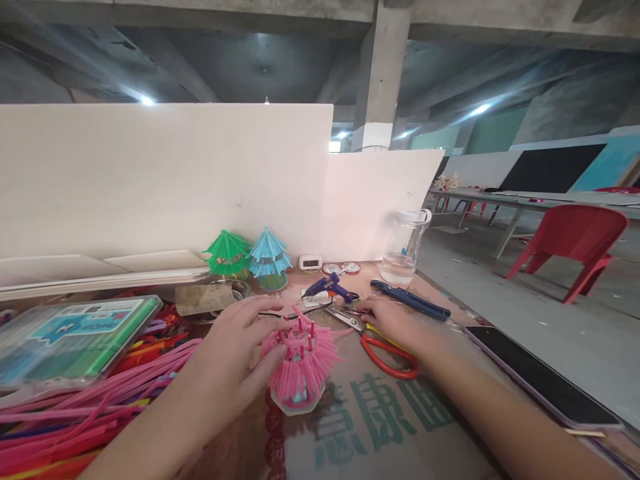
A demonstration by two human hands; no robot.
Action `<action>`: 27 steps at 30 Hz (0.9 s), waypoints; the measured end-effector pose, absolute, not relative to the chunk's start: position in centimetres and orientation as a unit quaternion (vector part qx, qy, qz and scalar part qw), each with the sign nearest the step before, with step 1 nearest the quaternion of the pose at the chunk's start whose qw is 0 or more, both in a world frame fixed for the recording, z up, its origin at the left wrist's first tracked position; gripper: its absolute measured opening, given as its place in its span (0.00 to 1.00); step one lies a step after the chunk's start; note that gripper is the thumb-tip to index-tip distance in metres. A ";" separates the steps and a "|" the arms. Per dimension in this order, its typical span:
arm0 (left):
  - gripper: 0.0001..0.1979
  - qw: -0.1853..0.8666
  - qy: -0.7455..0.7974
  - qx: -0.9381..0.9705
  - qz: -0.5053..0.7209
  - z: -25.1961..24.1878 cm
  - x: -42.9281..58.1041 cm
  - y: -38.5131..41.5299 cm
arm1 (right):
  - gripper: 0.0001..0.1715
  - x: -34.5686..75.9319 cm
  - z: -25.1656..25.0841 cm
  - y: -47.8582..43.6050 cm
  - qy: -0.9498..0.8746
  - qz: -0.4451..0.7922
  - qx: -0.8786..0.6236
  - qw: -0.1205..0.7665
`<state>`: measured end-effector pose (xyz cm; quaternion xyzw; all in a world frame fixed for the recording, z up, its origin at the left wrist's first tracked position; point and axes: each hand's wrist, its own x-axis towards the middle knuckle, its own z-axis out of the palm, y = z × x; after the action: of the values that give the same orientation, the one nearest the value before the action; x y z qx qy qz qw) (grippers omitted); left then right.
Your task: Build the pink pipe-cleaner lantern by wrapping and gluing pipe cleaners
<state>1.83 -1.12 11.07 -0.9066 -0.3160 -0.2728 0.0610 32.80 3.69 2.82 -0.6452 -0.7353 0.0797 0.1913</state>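
My left hand (245,347) is curved round the left side of a pink pipe-cleaner model (305,357), its thumb and fingers against the fringe. The model is tiered, with short posts sticking up at its top and a pale many-sided base. Further right, my right hand (387,320) reaches in with curled fingers low among the tools; what lies beneath the fingertips is hidden. Close to it are red-handled scissors (387,360), a yellow handle (387,335) partly under the hand, and dark blue pliers (410,300). A blue glue gun (330,287) lies just beyond.
Pink and other pipe cleaners (150,380) and a plastic case (80,340) fill the left. Green (227,253) and blue (270,257) models stand behind, near a small clock (310,262). A water jug (403,247) and a phone (540,373) line the right edge.
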 end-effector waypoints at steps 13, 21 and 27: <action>0.14 0.058 -0.326 -0.904 -0.270 10.9 1.7 -1.0 | 0.17 32.6 1.9 3.6 -0.741 0.037 -0.646 0.178; 0.16 0.023 -0.360 -0.892 -0.273 11.2 1.5 -0.9 | 0.16 31.2 4.8 2.5 -0.734 0.016 -0.630 0.251; 0.49 -0.089 -0.473 -0.852 -0.205 10.4 1.7 -0.4 | 0.12 31.4 5.8 2.2 -0.740 0.041 -0.627 0.239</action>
<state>1.74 -0.44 10.36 -0.8523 -0.4730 -0.2045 -0.0890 31.36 2.20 5.81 -0.6269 -0.7403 0.0411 0.2393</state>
